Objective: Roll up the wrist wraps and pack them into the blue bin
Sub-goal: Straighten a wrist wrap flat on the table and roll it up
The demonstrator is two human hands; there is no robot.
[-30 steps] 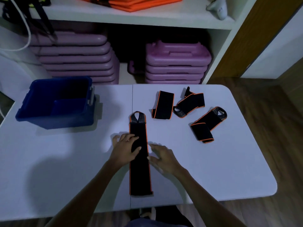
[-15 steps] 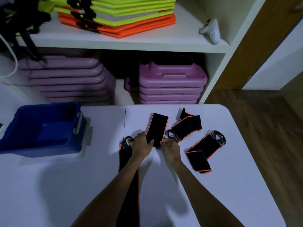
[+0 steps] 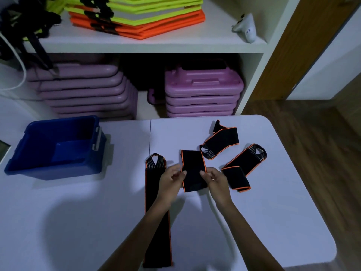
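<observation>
Black wrist wraps with orange edging lie on the white table [image 3: 58, 222]. A folded wrap [image 3: 193, 170] is pinched at its left edge by my left hand [image 3: 171, 181] and at its right edge by my right hand [image 3: 215, 181]. A long wrap [image 3: 155, 212] lies flat and unrolled under my left forearm, thumb loop at its far end. Two more folded wraps [image 3: 220, 142] [image 3: 241, 166] lie to the right. The blue bin [image 3: 56, 147] stands at the table's left, nothing visible inside it.
A white shelf unit [image 3: 252, 79] stands behind the table, holding stacked purple step platforms [image 3: 203, 90] below and orange and yellow mats [image 3: 140, 14] above. A white controller [image 3: 246, 26] lies on the upper shelf. Wooden floor lies to the right.
My hands left the long flat wrap, reached to the folded wrap further back and took hold of it. The wrap is now drawn nearer to me. The camera tilted upward.
</observation>
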